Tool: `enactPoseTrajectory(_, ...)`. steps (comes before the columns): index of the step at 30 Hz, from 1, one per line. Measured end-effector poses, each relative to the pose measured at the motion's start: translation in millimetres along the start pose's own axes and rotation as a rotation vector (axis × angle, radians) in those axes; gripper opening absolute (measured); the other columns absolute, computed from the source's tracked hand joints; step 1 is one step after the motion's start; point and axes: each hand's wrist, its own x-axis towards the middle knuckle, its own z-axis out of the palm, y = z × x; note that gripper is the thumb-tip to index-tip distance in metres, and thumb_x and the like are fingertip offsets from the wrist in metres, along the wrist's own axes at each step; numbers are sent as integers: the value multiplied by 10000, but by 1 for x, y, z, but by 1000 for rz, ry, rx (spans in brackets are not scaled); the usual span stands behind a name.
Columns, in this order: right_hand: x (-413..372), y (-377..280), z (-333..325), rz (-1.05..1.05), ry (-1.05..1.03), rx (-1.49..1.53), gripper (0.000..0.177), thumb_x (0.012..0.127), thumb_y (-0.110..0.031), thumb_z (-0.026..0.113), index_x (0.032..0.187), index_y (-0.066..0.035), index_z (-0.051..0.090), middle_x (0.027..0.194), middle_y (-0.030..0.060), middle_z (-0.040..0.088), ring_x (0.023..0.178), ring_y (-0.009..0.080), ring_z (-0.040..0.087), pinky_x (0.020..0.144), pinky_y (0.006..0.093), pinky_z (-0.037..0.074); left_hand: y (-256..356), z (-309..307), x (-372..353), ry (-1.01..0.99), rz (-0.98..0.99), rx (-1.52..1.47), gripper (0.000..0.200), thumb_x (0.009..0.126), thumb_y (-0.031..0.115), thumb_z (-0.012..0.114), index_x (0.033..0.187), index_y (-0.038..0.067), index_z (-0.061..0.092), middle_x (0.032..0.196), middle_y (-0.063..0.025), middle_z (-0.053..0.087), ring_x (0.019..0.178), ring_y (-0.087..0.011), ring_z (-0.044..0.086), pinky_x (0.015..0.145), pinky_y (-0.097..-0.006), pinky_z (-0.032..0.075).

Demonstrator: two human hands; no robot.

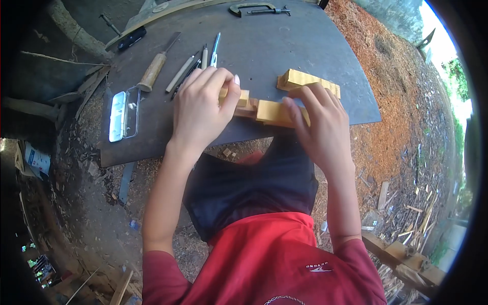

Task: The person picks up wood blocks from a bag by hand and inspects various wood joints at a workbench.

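Observation:
My left hand (pixel 206 101) is closed around a small yellow wooden block (pixel 243 97), thumb and fingers curled over its left end. Opposite it, my right hand (pixel 323 122) grips a longer yellow wooden block (pixel 273 112) by its right end. Between the two blocks lies a narrower, reddish-brown piece of wood (pixel 247 108), lined up end to end with them near the front edge of the table. Just behind my right fingers, another yellow wooden block (pixel 302 78) rests on the dark tabletop (pixel 254 51).
Left of my hands lie a wooden-handled chisel (pixel 152 71), several pens or slim tools (pixel 182 72) and an opened clear-lidded case (pixel 118 117). A metal clamp (pixel 259 9) sits at the far edge. Sawdust (pixel 376 66) covers the ground on the right.

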Motion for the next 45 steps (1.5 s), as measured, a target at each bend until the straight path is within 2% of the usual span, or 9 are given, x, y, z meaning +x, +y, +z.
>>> enactPoseTrajectory(1, -2, -1, -1, 8, -86, -3, 177, 958, -180, 697, 1085, -63, 657, 1111, 109, 643, 1004, 317, 640, 860, 434, 504, -6, 0, -3, -18, 23, -17, 192, 984, 197, 651, 914, 18, 662, 882, -98, 663, 861, -300, 660, 785, -411, 517)
enactPoseTrajectory(7, -10, 6, -1, 30, -146, 114, 308, 935, -217, 729, 1198, -79, 650, 1229, 138, 615, 1147, 371, 595, 1002, 468, 460, -18, -17, -19, -138, 34, -21, 237, 960, 210, 685, 1127, 42, 689, 1182, -112, 675, 1130, -320, 648, 1002, -426, 487)
enactPoseTrajectory(14, -19, 9, 0, 12, -230, 156, 391, 873, -227, 791, 1214, -95, 653, 1273, 134, 610, 1184, 371, 581, 1030, 476, 448, -30, -12, -27, -225, 113, 8, 449, 931, 262, 730, 1338, 91, 647, 1354, -121, 637, 1314, -321, 570, 1124, -454, 435)
enactPoseTrajectory(20, -13, -1, 7, -34, -205, 142, 422, 845, -230, 814, 1212, -95, 655, 1262, 130, 616, 1187, 361, 587, 1027, 471, 455, -30, -14, -20, -288, 97, -25, 623, 817, 319, 841, 1368, 112, 637, 1267, -107, 631, 1240, -311, 581, 1096, -456, 436)
enactPoseTrajectory(26, 0, -18, 22, -88, -151, 87, 434, 830, -243, 819, 1184, -57, 650, 1197, 116, 633, 1140, 326, 617, 1016, 453, 472, -36, -13, -12, -321, 133, 7, 558, 775, 286, 865, 1260, 96, 665, 1183, -80, 646, 1160, -312, 599, 1046, -447, 445)
enactPoseTrajectory(29, 7, -20, 34, -105, -162, 97, 432, 831, -261, 814, 1167, -45, 650, 1123, 103, 646, 1076, 305, 633, 980, 431, 489, -37, -14, -11, -328, 109, -51, 515, 781, 297, 865, 1209, 88, 669, 1168, -85, 660, 1144, -320, 614, 1050, -443, 445)
enactPoseTrajectory(35, 12, -21, 45, -75, -237, 100, 450, 830, -277, 809, 1191, -54, 658, 1019, 89, 647, 986, 284, 640, 910, 416, 507, -45, -9, -14, -316, 101, -182, 480, 829, 313, 839, 1203, 77, 652, 1180, -102, 678, 1133, -332, 629, 1046, -440, 446)
enactPoseTrajectory(41, 13, -23, 38, -66, -233, 137, 502, 805, -225, 828, 1251, -65, 661, 984, 87, 635, 952, 301, 639, 899, 428, 502, -48, -1, -16, -250, 150, -116, 470, 875, 347, 797, 1208, 42, 666, 1182, -110, 679, 1126, -326, 632, 1004, -441, 481)
enactPoseTrajectory(45, 20, -9, 15, -79, -328, 194, 536, 778, -187, 843, 1276, -89, 670, 981, 97, 644, 968, 322, 638, 901, 438, 503, -39, -7, -14, -331, -22, -90, 472, 910, 376, 767, 1215, 27, 680, 1192, -119, 676, 1125, -338, 638, 995, -445, 490)
